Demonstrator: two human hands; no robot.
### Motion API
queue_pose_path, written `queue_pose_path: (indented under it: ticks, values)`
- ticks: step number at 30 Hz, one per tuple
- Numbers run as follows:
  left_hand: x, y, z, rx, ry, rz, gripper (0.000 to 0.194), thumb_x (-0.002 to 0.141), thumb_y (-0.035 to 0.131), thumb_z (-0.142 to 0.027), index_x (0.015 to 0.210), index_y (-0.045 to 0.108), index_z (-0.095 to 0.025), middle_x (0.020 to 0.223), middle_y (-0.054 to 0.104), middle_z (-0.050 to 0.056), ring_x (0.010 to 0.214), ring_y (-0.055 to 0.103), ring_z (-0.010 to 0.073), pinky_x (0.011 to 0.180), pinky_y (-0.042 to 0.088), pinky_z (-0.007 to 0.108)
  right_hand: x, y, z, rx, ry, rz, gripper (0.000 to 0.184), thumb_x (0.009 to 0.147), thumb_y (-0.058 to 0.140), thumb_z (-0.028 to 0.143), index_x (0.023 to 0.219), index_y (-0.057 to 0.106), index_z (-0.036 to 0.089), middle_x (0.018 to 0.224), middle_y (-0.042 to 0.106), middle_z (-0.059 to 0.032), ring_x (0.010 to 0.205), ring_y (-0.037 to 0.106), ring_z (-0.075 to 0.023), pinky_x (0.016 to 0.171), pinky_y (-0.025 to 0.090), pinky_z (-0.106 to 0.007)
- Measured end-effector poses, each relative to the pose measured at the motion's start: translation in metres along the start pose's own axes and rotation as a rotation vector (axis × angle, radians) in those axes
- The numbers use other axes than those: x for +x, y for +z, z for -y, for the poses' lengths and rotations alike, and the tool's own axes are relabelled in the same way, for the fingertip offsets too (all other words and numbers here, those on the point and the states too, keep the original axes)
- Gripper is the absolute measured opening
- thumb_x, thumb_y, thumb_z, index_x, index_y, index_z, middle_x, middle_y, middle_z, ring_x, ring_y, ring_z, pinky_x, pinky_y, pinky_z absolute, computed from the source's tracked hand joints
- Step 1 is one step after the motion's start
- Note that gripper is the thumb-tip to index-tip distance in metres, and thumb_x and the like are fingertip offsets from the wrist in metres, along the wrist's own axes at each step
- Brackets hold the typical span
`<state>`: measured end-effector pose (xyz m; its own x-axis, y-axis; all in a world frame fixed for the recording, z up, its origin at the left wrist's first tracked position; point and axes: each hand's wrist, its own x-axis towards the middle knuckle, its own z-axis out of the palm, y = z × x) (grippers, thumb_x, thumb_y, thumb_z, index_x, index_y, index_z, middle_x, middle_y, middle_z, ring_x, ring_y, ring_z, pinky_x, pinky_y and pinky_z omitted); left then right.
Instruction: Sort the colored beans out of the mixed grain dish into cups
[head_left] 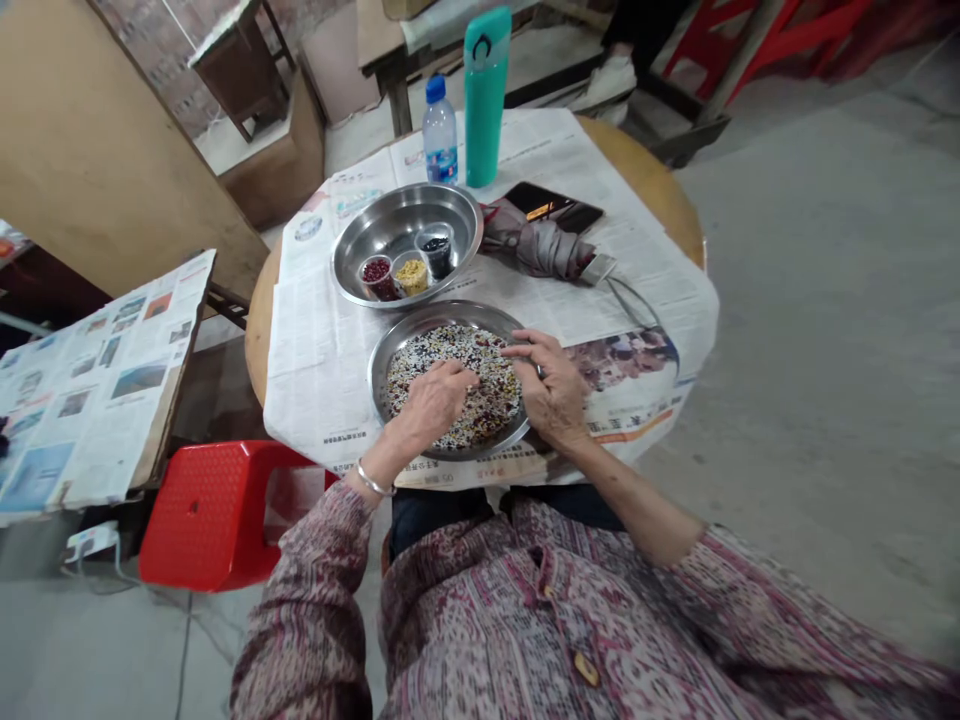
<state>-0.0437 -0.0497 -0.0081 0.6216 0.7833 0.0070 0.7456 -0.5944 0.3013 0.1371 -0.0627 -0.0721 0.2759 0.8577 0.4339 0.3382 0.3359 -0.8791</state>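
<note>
A round steel plate [442,314] sits in front of me, holding a spread of mixed beans and grains [457,400] in white, dark red and black. My left hand [431,405] rests over the middle of the mix, fingers curled down into it, with a metal bangle at the wrist. My right hand [551,390] lies at the plate's right side, its fingertips reaching onto the beans. Farther back, a wider steel bowl [397,215] holds several small cups, with red beans [377,277], yellow grains [412,276] and black beans [438,254].
Newspaper [330,340] covers the round wooden table [645,170]. Behind the bowl stand a water bottle [440,135] and a teal flask [486,95]. A grey folded umbrella [536,245] and a phone [551,205] lie to the right. A red stool [210,520] stands at lower left.
</note>
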Motion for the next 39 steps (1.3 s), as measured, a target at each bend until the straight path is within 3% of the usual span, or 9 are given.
queue_pose_path:
  ticks: [7, 15, 18, 21, 24, 27, 30, 33, 39]
  values:
    - [-0.053, -0.001, 0.016, -0.022, -0.227, -0.311, 0.013, 0.096, 0.056, -0.009, 0.094, 0.063, -0.02, 0.1, 0.063, 0.005, 0.098, 0.062, 0.0183, 0.093, 0.054, 0.034, -0.001, 0.001, -0.005, -0.022, -0.011, 0.0, 0.016, 0.088, 0.056, 0.022, 0.091, 0.072, 0.024, 0.12, 0.07, -0.0079, 0.117, 0.065, -0.0248, 0.109, 0.045, -0.052]
    - [-0.061, 0.015, 0.018, -0.149, -0.327, -0.42, 0.015, 0.095, 0.059, -0.009, 0.088, 0.063, -0.021, 0.091, 0.071, 0.0, 0.09, 0.067, 0.0153, 0.087, 0.052, 0.028, 0.0, -0.005, 0.0, -0.216, -0.157, 0.081, 0.02, 0.085, 0.057, 0.02, 0.097, 0.072, 0.024, 0.125, 0.067, -0.0096, 0.125, 0.058, -0.0302, 0.112, 0.042, -0.058]
    - [-0.061, 0.015, 0.017, -0.161, -0.336, -0.419, 0.016, 0.096, 0.058, -0.008, 0.091, 0.065, -0.021, 0.093, 0.072, 0.001, 0.092, 0.068, 0.0152, 0.088, 0.052, 0.028, 0.007, -0.006, 0.006, -0.383, -0.285, 0.198, 0.022, 0.084, 0.058, 0.019, 0.099, 0.072, 0.025, 0.123, 0.068, -0.0092, 0.123, 0.056, -0.0316, 0.109, 0.045, -0.056]
    - [-0.061, 0.014, 0.015, -0.159, -0.338, -0.442, 0.018, 0.095, 0.056, -0.006, 0.093, 0.065, -0.021, 0.096, 0.073, 0.002, 0.095, 0.068, 0.0156, 0.09, 0.052, 0.028, 0.017, 0.0, 0.005, -0.458, -0.332, 0.403, 0.017, 0.086, 0.056, 0.021, 0.094, 0.07, 0.024, 0.102, 0.071, -0.0098, 0.101, 0.064, -0.0282, 0.094, 0.052, -0.047]
    - [-0.061, 0.015, 0.014, -0.157, -0.343, -0.456, 0.018, 0.096, 0.055, -0.006, 0.092, 0.064, -0.021, 0.096, 0.07, 0.002, 0.094, 0.066, 0.0149, 0.088, 0.052, 0.027, 0.025, 0.016, 0.0, -0.537, -0.275, 0.465, 0.013, 0.084, 0.064, 0.033, 0.09, 0.069, 0.023, 0.092, 0.069, -0.0105, 0.092, 0.063, -0.0281, 0.086, 0.053, -0.045]
    - [-0.061, 0.016, 0.013, -0.172, -0.349, -0.476, 0.016, 0.097, 0.055, -0.008, 0.091, 0.063, -0.021, 0.094, 0.068, 0.001, 0.091, 0.065, 0.0144, 0.086, 0.052, 0.026, 0.027, 0.037, 0.0, -0.55, -0.211, 0.487, 0.025, 0.078, 0.073, 0.043, 0.093, 0.069, 0.022, 0.094, 0.067, -0.0101, 0.09, 0.062, -0.0274, 0.084, 0.052, -0.043]
    - [-0.062, 0.019, 0.014, -0.208, -0.33, -0.537, 0.013, 0.1, 0.054, -0.013, 0.094, 0.062, -0.021, 0.096, 0.066, 0.003, 0.093, 0.065, 0.016, 0.088, 0.053, 0.028, 0.028, 0.058, 0.009, -0.509, -0.197, 0.578, 0.024, 0.081, 0.067, 0.034, 0.1, 0.071, 0.02, 0.099, 0.067, -0.0104, 0.09, 0.063, -0.0251, 0.085, 0.051, -0.04]
    - [-0.062, 0.023, 0.015, -0.255, -0.309, -0.626, 0.015, 0.102, 0.049, -0.016, 0.1, 0.062, -0.021, 0.099, 0.066, 0.006, 0.097, 0.065, 0.0179, 0.091, 0.054, 0.031, 0.033, 0.074, 0.022, -0.447, -0.169, 0.712, 0.017, 0.078, 0.061, 0.022, 0.09, 0.072, 0.019, 0.092, 0.071, -0.0093, 0.086, 0.063, -0.023, 0.083, 0.049, -0.036]
    - [-0.063, 0.032, 0.016, -0.33, -0.291, -0.756, 0.022, 0.106, 0.039, -0.017, 0.11, 0.061, -0.02, 0.105, 0.066, 0.009, 0.104, 0.065, 0.0195, 0.096, 0.056, 0.036, 0.035, 0.065, 0.046, -0.33, -0.043, 0.905, 0.018, 0.074, 0.056, 0.02, 0.078, 0.074, 0.02, 0.064, 0.067, 0.0009, 0.061, 0.058, -0.0161, 0.062, 0.045, -0.029]
